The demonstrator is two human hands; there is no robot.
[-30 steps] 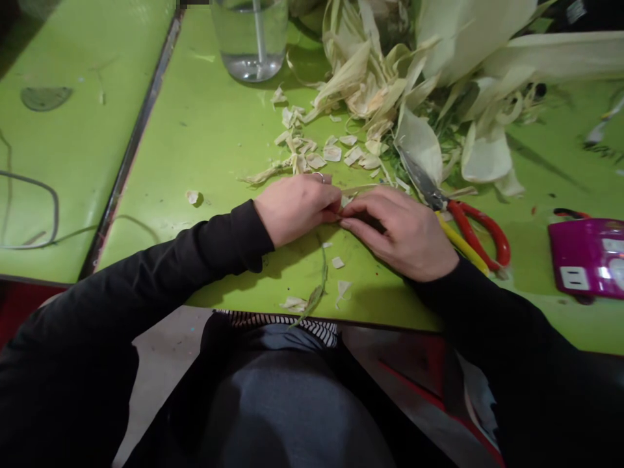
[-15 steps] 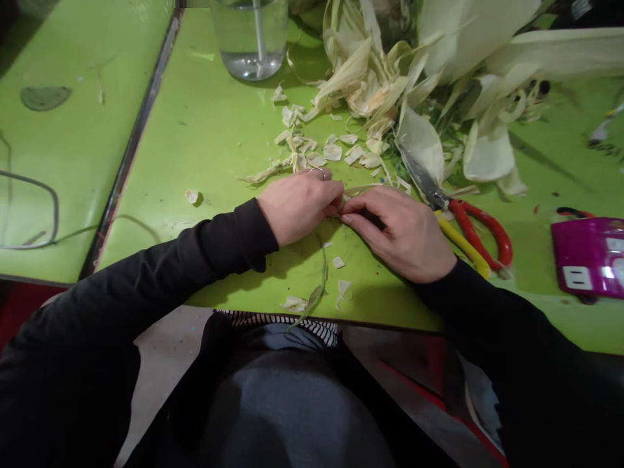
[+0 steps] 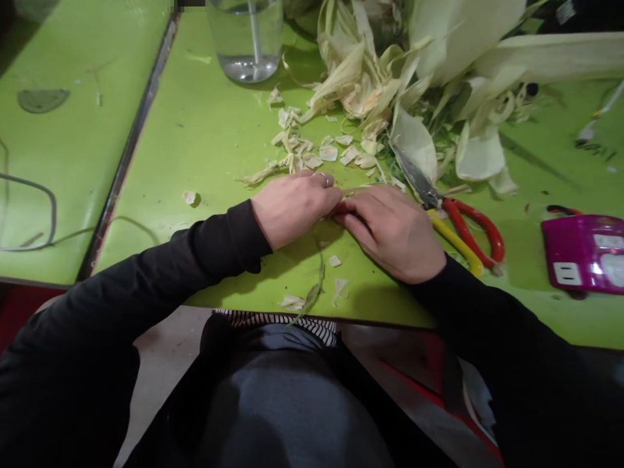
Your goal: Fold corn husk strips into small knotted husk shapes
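Right hand (image 3: 397,234) slid slightly left across table (image 3: 219,123), fingertips tucked closer against left hand (image 3: 295,207). Its thumb (image 3: 358,233) drawn nearer its forefinger (image 3: 358,205); dark gap between them narrower than half-second ago. Head camera swung touch rightward: scissors (image 3: 429,194), purple device (image 3: 582,253), glass (image 3: 248,67) all sit slightly farther left in view.

One head-worn camera is looking forward and steeply down, from close above a green table (image 3: 205,123). The wearer's clothing (image 3: 297,403) is filling the bottom centre; left hand (image 3: 297,208) and right hand (image 3: 397,234) (seen from behind the wrists) are showing mid-view.
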